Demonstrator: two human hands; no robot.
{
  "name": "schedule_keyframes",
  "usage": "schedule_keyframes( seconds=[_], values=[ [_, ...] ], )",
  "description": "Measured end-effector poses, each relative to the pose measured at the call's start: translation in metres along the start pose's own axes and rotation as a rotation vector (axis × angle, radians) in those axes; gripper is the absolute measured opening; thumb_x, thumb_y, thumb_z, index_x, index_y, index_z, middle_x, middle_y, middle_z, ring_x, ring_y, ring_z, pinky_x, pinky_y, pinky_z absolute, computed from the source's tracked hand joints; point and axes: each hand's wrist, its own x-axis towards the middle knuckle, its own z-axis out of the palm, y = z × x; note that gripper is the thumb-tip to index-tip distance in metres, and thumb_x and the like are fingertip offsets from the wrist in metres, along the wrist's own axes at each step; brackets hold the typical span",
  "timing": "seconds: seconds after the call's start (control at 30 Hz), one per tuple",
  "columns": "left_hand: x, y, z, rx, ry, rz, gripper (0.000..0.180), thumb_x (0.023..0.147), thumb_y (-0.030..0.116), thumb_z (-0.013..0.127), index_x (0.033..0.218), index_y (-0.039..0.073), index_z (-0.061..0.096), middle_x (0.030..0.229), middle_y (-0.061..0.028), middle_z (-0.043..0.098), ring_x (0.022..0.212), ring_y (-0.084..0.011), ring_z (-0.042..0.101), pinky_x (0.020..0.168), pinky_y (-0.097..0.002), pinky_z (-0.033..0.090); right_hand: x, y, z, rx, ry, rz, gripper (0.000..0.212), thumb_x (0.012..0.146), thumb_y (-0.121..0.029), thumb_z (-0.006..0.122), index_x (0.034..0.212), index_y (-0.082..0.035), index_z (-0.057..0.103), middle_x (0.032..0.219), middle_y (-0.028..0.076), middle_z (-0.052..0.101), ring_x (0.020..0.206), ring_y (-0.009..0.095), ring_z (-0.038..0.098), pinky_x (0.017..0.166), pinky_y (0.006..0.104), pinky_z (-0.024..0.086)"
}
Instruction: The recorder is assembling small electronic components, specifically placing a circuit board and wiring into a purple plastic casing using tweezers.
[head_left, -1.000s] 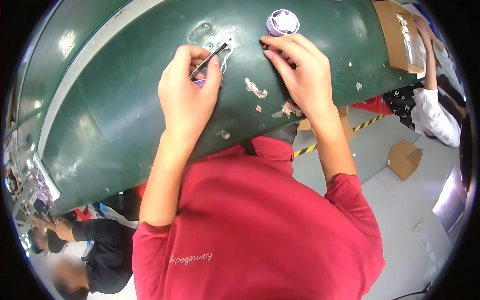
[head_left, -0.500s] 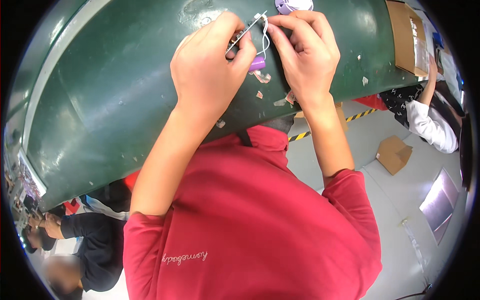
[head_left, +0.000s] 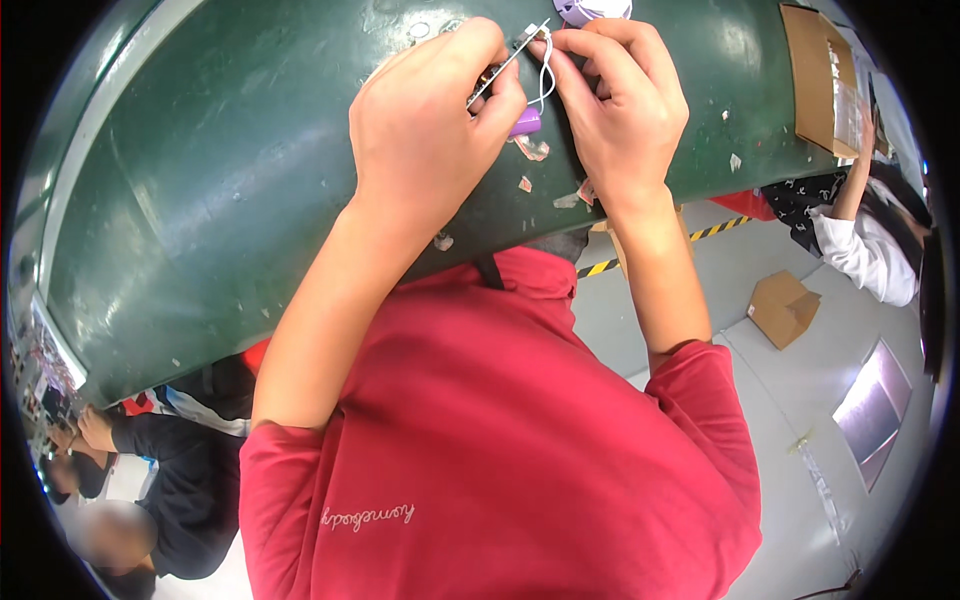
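Observation:
My left hand [head_left: 425, 115] pinches a small circuit board [head_left: 508, 66] between thumb and fingers, holding it tilted on edge above the table. At the board's upper end is a white connector [head_left: 537, 32], with twisted white wires [head_left: 548, 78] hanging from it. My right hand [head_left: 630, 115] is closed, thumb and index fingertips pinching at the wires beside that connector; the exact contact is too small to make out. The wires run down toward a purple cylindrical battery [head_left: 526, 122], partly hidden behind my left fingers. Just beyond my right fingers lies a round lilac part [head_left: 592, 10], cut off by the picture's edge.
The green tabletop [head_left: 230, 190] carries scraps of tape and paper [head_left: 532, 148]. An open cardboard box [head_left: 812, 85] stands at the right end, beside a person in white sleeves [head_left: 865, 255]. Another person in dark clothing [head_left: 195, 490] is at lower left. A carton [head_left: 783, 310] sits on the floor.
Both hands have shifted slightly to the right in the picture, together with the board, the wires and the battery. The grip of each hand looks the same.

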Motion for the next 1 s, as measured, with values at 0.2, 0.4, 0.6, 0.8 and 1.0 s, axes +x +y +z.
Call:
schedule_keyframes(
  seconds=[0.2, 0.4, 0.6, 0.8, 1.0],
  values=[
    [-0.0006, -0.0008, 0.0001, -0.004, -0.006, -0.002, 0.014, 0.085, 0.008, 0.076, 0.085, 0.003, 0.064, 0.075, -0.0049, 0.069, 0.060, -0.0153, 0.065, 0.057, -0.0286, 0.051, -0.0006, -0.0007, -0.0008, 0.025, -0.001, 0.036, 0.017, 0.073, -0.007, 0.086, 0.086, -0.006, 0.075, 0.087, 0.005, 0.063, 0.077, 0.022, 0.066, 0.066, 0.0339, 0.054],
    [-0.0020, 0.0006, 0.0037, -0.073, 0.041, -0.030, 0.017, 0.081, 0.013, 0.076, 0.081, 0.010, 0.059, 0.066, -0.0013, 0.061, 0.057, -0.0224, 0.060, 0.056, -0.0358, 0.048, -0.0007, -0.0010, -0.0027, 0.015, -0.017, 0.029, 0.017, 0.075, -0.003, 0.086, 0.088, -0.003, 0.075, 0.089, 0.004, 0.065, 0.072, 0.015, 0.064, 0.061, 0.0281, 0.053],
    [-0.0034, 0.0002, 0.0027, -0.043, 0.025, -0.007, 0.014, 0.085, 0.006, 0.076, 0.086, 0.003, 0.063, 0.076, -0.0051, 0.069, 0.061, -0.0144, 0.065, 0.057, -0.0284, 0.052, -0.0011, -0.0001, -0.0032, -0.006, -0.031, -0.009, 0.016, 0.079, 0.000, 0.085, 0.091, -0.001, 0.076, 0.092, 0.003, 0.067, 0.067, 0.008, 0.064, 0.057, 0.0225, 0.053],
    [-0.0037, 0.0012, 0.0016, -0.004, 0.042, -0.005, 0.014, 0.084, 0.006, 0.077, 0.085, 0.003, 0.062, 0.076, -0.0052, 0.070, 0.061, -0.0155, 0.065, 0.057, -0.0292, 0.052, 0.0001, -0.0014, -0.0032, 0.004, -0.040, -0.005, 0.016, 0.079, 0.000, 0.085, 0.091, -0.002, 0.076, 0.092, 0.003, 0.066, 0.067, 0.009, 0.065, 0.057, 0.0227, 0.054],
    [-0.0027, -0.0011, 0.0025, 0.004, 0.048, 0.072, 0.014, 0.084, 0.006, 0.077, 0.085, 0.003, 0.063, 0.076, -0.0053, 0.070, 0.061, -0.0165, 0.066, 0.058, -0.0296, 0.052, -0.0017, -0.0028, -0.0013, 0.031, -0.012, 0.050, 0.016, 0.074, -0.008, 0.087, 0.086, -0.007, 0.076, 0.088, 0.004, 0.065, 0.078, 0.021, 0.066, 0.066, 0.0326, 0.055]
  ],
)
